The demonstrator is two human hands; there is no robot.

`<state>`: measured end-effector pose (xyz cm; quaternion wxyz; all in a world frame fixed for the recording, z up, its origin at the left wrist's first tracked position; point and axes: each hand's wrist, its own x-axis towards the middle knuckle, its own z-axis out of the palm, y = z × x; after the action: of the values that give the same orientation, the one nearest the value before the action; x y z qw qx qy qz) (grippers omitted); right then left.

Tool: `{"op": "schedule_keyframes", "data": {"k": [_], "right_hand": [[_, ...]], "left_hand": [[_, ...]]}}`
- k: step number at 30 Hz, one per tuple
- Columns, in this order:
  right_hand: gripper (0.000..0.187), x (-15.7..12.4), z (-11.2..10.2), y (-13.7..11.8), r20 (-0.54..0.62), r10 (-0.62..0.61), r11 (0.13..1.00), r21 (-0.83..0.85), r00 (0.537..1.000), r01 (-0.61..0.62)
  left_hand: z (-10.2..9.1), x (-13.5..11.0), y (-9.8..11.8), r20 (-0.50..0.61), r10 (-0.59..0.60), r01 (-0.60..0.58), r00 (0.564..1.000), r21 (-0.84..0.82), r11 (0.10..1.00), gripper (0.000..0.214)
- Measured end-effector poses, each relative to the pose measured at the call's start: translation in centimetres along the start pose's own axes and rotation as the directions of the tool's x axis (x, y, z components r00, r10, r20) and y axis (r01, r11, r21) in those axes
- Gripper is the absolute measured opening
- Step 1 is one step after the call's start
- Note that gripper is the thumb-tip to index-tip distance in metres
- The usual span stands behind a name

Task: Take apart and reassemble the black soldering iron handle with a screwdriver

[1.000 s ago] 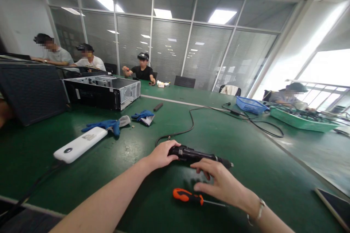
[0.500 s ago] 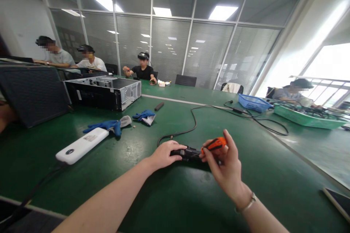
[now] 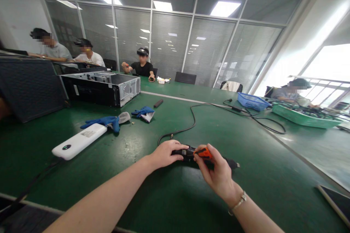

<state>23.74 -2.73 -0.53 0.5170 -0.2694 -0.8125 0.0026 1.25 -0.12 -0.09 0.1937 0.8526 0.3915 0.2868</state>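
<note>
Crosswise lies the black electric driver [image 3: 186,152], tip rightward, left fingers [image 3: 175,149] gripping it, right fingers [image 3: 202,161] pinching orange screwdriver [image 3: 205,151].

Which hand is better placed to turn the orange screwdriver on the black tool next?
Right, probably. The right hand grips the screwdriver with its end at the tool; the left hand holds the tool down on the table.
</note>
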Motion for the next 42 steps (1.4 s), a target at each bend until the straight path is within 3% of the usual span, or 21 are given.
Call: {"op": "schedule_keyframes", "data": {"k": [4,8,10,15,20,25,31,36,42], "right_hand": [[0.047,0.2,-0.2,-0.3,0.06,0.004,0.999,-0.041,0.998,-0.001],[0.05,1.7,-1.1,-1.7,0.168,-0.176,0.979,-0.071,0.97,0.19],[0.055,2.3,-1.4,-2.2,0.167,-0.219,0.966,-0.098,0.961,0.237],[0.059,2.6,-1.4,-2.5,0.069,-0.143,0.986,-0.072,0.987,0.148],[0.061,2.5,-1.4,-2.6,0.108,-0.137,0.99,-0.014,0.985,0.139],[0.06,2.4,-1.2,-2.5,-0.034,-0.169,0.982,-0.093,0.985,0.165],[0.074,2.4,-0.8,-2.6,0.071,-0.181,0.983,0.044,0.981,0.178],[0.071,2.2,-0.6,-2.5,0.003,-0.162,0.986,-0.047,0.987,0.162],[0.074,2.3,-0.6,-2.6,0.043,-0.158,0.987,0.038,0.987,0.157]], "left_hand": [[0.0,0.0,0.0,0.003,0.012,-0.012,1.0,0.0,1.0,0.042],[0.0,-0.1,0.2,0.005,0.038,-0.038,0.999,-0.026,0.999,0.041],[-0.1,0.0,0.3,0.002,0.04,-0.04,0.999,-0.033,0.999,0.041],[-0.2,0.0,0.5,0.004,0.035,-0.035,0.999,-0.02,0.999,0.042],[-0.2,0.0,0.5,0.003,0.045,-0.045,0.999,-0.029,0.999,0.041],[-0.1,0.0,0.2,0.005,0.06,-0.06,0.998,-0.025,0.998,0.04],[-0.2,0.0,0.3,0.011,0.074,-0.074,0.997,-0.016,0.997,0.04],[-0.2,0.0,0.2,0.007,0.071,-0.071,0.997,-0.023,0.997,0.04],[-0.2,0.0,0.3,0.008,0.069,-0.068,0.998,-0.018,0.997,0.039]]}}
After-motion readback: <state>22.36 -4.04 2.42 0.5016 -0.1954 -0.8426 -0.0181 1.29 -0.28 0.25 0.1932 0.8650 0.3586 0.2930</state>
